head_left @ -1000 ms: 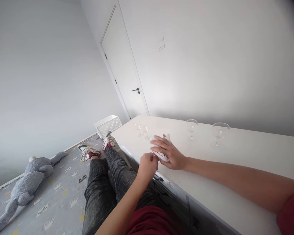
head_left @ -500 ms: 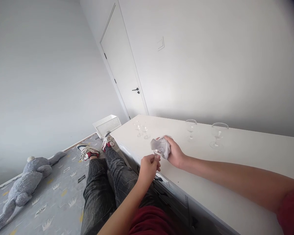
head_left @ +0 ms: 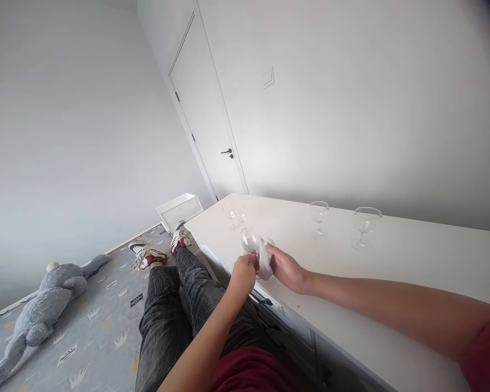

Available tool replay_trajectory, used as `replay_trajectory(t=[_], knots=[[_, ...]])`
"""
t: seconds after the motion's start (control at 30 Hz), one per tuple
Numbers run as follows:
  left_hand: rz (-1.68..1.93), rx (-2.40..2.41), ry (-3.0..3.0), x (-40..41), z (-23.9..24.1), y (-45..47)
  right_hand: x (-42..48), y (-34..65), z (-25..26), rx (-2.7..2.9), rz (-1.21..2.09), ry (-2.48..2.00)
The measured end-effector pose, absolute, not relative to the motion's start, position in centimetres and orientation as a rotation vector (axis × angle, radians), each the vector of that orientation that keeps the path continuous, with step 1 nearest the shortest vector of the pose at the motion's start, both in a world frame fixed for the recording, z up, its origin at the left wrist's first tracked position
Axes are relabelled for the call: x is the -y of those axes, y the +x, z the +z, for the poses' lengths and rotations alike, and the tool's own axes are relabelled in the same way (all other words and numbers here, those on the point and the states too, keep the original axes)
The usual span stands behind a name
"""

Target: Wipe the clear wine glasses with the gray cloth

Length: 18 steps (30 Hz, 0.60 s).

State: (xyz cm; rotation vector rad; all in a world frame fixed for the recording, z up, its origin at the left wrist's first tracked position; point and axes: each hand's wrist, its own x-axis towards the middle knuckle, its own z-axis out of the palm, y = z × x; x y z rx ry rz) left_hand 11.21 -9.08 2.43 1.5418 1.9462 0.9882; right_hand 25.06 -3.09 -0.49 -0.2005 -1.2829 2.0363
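Note:
A clear stemmed glass [head_left: 250,239] is held above the near edge of the white cabinet top [head_left: 343,272]. My left hand [head_left: 244,272] is closed around its lower part, the stem mostly hidden by the fingers. My right hand [head_left: 289,268] grips a light grey cloth [head_left: 265,258] and presses it against the right side of the glass. Two more stemmed glasses, one [head_left: 229,213] beside another [head_left: 240,214], stand upright just beyond my hands. To the right, a stemmed glass [head_left: 319,213] and a larger-looking one [head_left: 366,222] stand apart on the same top.
A white perforated basket [head_left: 179,211] sits past the cabinet's far end. Drawer handles [head_left: 265,300] line the cabinet front. On the grey patterned mat [head_left: 102,326] lies a grey plush toy [head_left: 51,305]. The wall with a closed door [head_left: 206,109] rises behind.
The cloth has moved from over the glass bowl down to its side, leaving the bowl uncovered. My right hand has dropped slightly; my left hand has shifted a little left.

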Motion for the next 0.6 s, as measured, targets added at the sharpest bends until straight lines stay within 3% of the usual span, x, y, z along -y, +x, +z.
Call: replay_trajectory(t=[0.2, 0.4, 0.6], knots=[[0.78, -2.296, 1.758, 10.1, 4.0, 12.1, 2.2, 24.7, -2.2, 1.387, 1.841, -0.393], [0.892, -2.342, 1.59, 9.1, 4.0, 9.6, 1.8, 24.7, -2.3, 1.374, 1.981, -0.326], [1.217, -1.717, 1.402, 8.6, 4.7, 8.3, 1.5, 24.8, -2.0, 1.241, 2.109, -0.375]])
